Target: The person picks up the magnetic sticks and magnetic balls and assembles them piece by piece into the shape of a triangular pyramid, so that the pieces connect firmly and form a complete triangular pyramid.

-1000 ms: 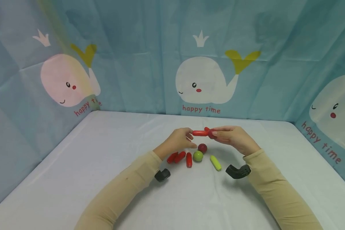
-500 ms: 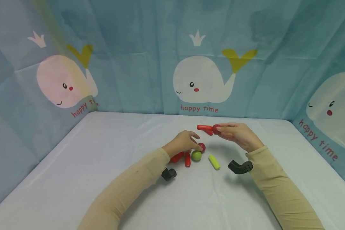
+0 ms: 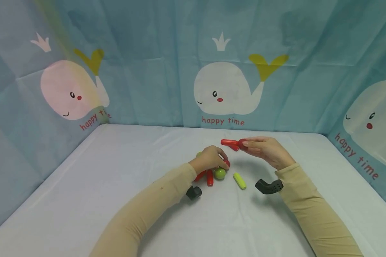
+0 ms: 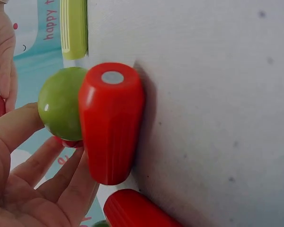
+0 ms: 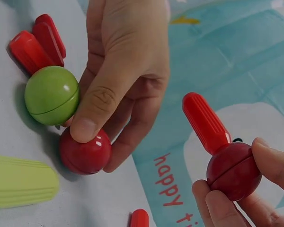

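Observation:
My left hand (image 3: 210, 157) pinches a red ball (image 5: 85, 150) low over the table, thumb in front and fingers behind. A green ball (image 3: 220, 173) sits right beside it, and red ridged sticks (image 4: 111, 123) lie next to these, partly hidden by the hand in the head view. My right hand (image 3: 266, 150) holds a second, dark red ball (image 5: 234, 171) raised above the table between thumb and fingertips. From that ball sticks out a red ridged stick (image 5: 206, 122), joined at its end and pointing left in the head view.
A yellow-green stick (image 3: 239, 181) lies in front of the right hand. Another red stick (image 3: 234, 147) shows behind the raised one. Something green (image 3: 199, 154) peeks out behind my left hand. Black wrist devices (image 3: 268, 186) hang under both sleeves. A whale-print curtain (image 3: 154, 85) borders the table.
My left hand has moved right and closed on the red ball on the table. The right hand, with ball and stick, has moved slightly up and right, then stayed still.

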`<action>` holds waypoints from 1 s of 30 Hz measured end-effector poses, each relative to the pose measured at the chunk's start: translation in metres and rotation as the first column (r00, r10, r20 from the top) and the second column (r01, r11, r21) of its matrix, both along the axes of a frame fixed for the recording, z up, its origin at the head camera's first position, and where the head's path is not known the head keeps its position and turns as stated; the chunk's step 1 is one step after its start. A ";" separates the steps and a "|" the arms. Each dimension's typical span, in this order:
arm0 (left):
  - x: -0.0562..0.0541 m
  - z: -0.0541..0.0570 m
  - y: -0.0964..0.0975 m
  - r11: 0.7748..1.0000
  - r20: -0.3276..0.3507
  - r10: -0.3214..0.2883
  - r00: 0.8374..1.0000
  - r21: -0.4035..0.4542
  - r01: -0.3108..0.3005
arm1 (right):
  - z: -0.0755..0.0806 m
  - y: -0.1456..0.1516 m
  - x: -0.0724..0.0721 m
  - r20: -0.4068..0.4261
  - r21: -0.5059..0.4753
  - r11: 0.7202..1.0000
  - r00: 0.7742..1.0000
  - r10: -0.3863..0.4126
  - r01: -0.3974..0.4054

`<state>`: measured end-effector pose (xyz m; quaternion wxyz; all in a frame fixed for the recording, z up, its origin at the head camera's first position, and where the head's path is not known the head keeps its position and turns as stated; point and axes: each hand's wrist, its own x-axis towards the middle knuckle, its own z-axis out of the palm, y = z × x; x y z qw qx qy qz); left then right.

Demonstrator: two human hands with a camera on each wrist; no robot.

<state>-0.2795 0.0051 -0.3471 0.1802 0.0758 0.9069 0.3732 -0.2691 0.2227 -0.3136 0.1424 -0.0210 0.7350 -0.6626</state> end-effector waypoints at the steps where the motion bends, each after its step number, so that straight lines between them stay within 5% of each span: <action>1: 0.000 0.000 0.000 1.000 0.005 0.005 1.000 0.004 -0.005 | 0.000 0.000 0.000 -0.001 0.000 1.000 1.000 0.003 -0.003; 20: 0.005 0.019 -0.040 0.976 0.026 0.144 0.989 0.159 -0.147 | -0.001 -0.005 0.002 -0.005 -0.026 0.999 1.000 0.020 -0.020; 30: 0.010 0.019 -0.065 0.975 -0.094 0.186 0.978 0.141 -0.172 | -0.004 -0.011 0.001 -0.011 -0.061 0.997 0.999 0.042 -0.043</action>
